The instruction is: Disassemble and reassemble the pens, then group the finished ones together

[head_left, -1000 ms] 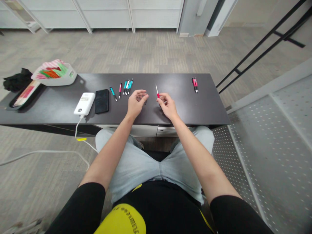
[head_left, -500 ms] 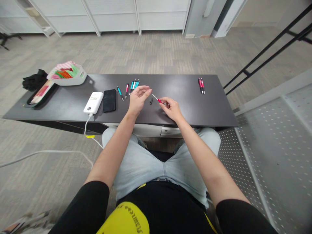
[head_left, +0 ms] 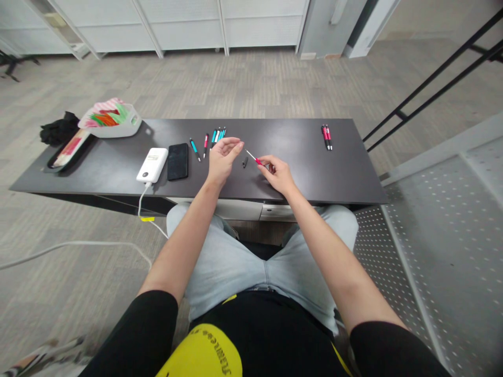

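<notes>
My right hand (head_left: 278, 174) pinches the red barrel of a taken-apart pen (head_left: 259, 162), with the thin pale refill sticking out of it up and to the left. Close to the refill's free end is my left hand (head_left: 223, 160), its thumb and fingertips pressed together; whatever is between them is too small to make out. On the table between the hands lies a small dark pen part (head_left: 245, 162). Behind my left hand are several blue pens (head_left: 218, 134), partly hidden by it. A red pen (head_left: 206, 145) and a single blue pen (head_left: 195, 150) lie left of them.
Two red pens (head_left: 327, 137) lie side by side toward the right of the dark table (head_left: 346, 178). Farther left are a black phone (head_left: 178, 162), a white power bank (head_left: 152, 165) with a cable, a white basket (head_left: 131, 123), a black tray (head_left: 65, 166) and black cloth (head_left: 58, 129).
Both hands keep nearly the same pose around the pen. The whole view has shifted slightly; the objects on the table lie as before.
</notes>
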`<state>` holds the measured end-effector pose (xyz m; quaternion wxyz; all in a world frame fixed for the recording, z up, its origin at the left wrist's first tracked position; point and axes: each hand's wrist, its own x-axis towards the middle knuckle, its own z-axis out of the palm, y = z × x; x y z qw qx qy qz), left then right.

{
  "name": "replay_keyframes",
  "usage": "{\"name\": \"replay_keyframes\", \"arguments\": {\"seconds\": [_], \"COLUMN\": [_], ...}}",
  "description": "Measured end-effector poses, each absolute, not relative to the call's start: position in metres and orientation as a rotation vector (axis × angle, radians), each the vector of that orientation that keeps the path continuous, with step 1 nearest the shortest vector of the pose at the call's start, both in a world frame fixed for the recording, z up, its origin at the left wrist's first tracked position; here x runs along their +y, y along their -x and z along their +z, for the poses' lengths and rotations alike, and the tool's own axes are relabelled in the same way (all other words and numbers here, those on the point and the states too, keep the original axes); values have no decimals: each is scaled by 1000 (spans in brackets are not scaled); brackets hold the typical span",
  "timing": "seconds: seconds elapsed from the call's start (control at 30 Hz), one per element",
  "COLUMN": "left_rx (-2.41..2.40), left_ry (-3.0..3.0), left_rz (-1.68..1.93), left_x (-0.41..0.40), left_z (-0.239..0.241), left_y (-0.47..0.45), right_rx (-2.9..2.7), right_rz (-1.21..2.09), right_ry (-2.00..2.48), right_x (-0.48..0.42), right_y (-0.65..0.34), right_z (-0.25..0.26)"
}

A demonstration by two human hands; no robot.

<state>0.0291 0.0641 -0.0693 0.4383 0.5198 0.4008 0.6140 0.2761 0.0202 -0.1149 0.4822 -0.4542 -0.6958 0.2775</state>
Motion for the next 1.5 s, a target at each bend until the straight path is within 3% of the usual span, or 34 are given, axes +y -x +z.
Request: {"name": "replay_keyframes", "arguments": {"seconds": [0.63, 1.03, 1.23, 1.5], "left_rx": [1074, 1321, 1343, 1321], "left_ry": [-1523, -1752, -1923, -1922], "left_rz": [1299, 1135, 942, 945], "left_x": [40, 63, 80, 75], "left_z": [-67, -99, -97, -93], "left_y": [-44, -12, -13, -19], "right_rx": [-1669, -1604, -1606, -1590], "right_rz": [747, 743, 749, 749], "right_ry": [1099, 1159, 1159, 1147], "right_x": [19, 19, 19, 18], "right_y": [-275, -273, -274, -275], "right_z": [-113, -113, -114, -112]}}
